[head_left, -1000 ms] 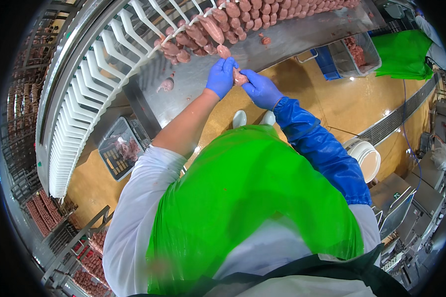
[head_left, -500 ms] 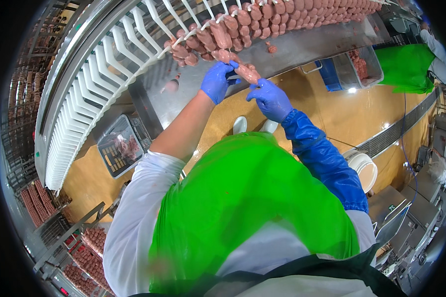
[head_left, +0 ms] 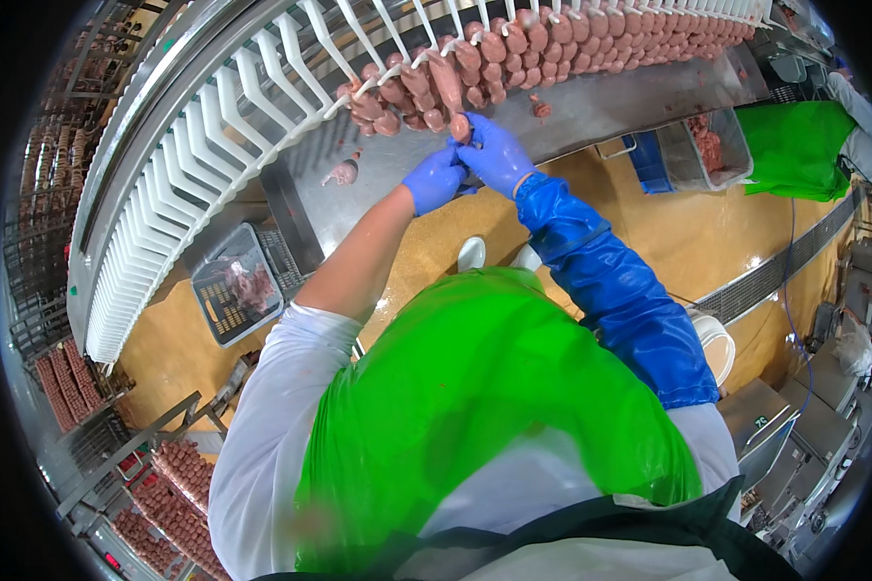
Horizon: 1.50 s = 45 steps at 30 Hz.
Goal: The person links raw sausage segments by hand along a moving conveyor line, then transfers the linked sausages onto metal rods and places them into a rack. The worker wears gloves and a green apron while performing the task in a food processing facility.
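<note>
At the upper centre, the right hand (head_left: 496, 157) pinches the lower end of a sausage strand (head_left: 460, 128), the left hand (head_left: 436, 181) curls beside it, grip undeterminable; linked sausages (head_left: 591, 48) fill the upper right, while white hooks (head_left: 114, 300) at left carry none.

Exposure's bright, light looks to be from above. Glare on the steel table (head_left: 383, 160), small wet glints on the sausages (head_left: 446, 82), hot spot on the floor (head_left: 407, 281) near the drain. Blue sleeve (head_left: 615, 276) and green apron (head_left: 494, 339) both shiny; soft shading mid-apron, darker floor along the table edge. Left hand (head_left: 436, 181) and right hand (head_left: 497, 155) readable, but overlapping blue fingers blend. Blurry smudge over lower-left apron. Fisheye bends the white rack (head_left: 121, 310) into an arc; rim detail soft, corners black.
</note>
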### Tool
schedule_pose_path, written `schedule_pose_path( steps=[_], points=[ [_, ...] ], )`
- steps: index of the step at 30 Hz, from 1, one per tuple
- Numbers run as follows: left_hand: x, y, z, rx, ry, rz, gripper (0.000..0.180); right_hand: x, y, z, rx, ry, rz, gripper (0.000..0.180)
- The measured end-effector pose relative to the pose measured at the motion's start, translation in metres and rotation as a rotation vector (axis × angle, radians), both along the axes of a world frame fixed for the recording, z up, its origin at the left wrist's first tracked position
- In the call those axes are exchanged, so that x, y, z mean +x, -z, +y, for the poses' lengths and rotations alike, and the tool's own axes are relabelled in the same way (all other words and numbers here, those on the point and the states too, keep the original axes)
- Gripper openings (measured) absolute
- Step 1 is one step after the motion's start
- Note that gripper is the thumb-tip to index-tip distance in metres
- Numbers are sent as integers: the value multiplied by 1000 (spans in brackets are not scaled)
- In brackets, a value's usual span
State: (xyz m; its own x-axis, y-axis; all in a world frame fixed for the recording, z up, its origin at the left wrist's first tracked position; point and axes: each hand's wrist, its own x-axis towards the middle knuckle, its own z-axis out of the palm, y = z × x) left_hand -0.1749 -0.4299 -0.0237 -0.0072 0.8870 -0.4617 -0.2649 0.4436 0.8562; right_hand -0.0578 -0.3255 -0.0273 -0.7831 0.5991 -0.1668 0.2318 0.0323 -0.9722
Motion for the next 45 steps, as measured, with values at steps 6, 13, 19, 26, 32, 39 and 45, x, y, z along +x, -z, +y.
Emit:
schedule_pose_path(
  steps=[6,13,19,26,32,39,45],
  points=[
    [-52,-15,10,-4,-34,173,36,4,-5,-2,161,69,3,46],
    [-52,-20,60,109,-375,-240,32,6,-15,-3,47,303,362,27],
    [-46,-12,64,164,-347,-176,34,9,-10,2,127,374,83,25],
    [-50,-19,58,186,-353,-161,35,9,-6,4,189,242,50,29],
    [-41,-20,59,192,-438,-32,35,7,-7,7,303,215,-15,32],
    [-41,-19,58,200,-468,-155,35,9,-13,1,340,316,119,25],
    [-45,-17,57,167,-409,-125,32,14,1,15,328,238,10,27]
  ],
)
